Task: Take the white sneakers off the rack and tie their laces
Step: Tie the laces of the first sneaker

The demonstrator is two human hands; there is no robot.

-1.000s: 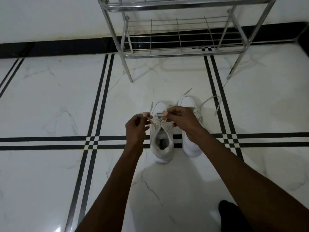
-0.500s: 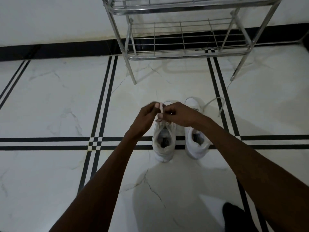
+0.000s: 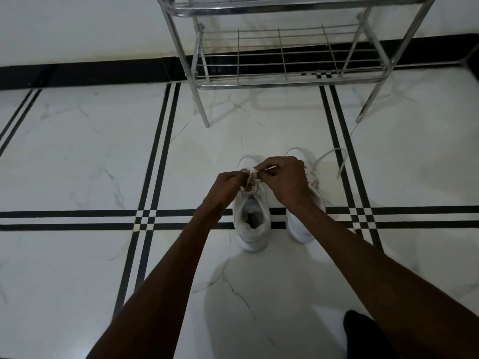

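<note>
Sneakers stand side by side on the marble floor before the metal rack, whose top is cut off. The right sneaker is largely hidden by the forearm; the left sneaker shows its opening. Left hand and right hand pinch its laces, closer together than a second ago.

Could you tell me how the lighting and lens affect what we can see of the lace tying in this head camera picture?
Head view: dim light leaves both forearms dark; the wide lens bows the rack legs; the left hand and right hand hide the knot on the left sneaker; a soft shadow darkens the floor.
</note>
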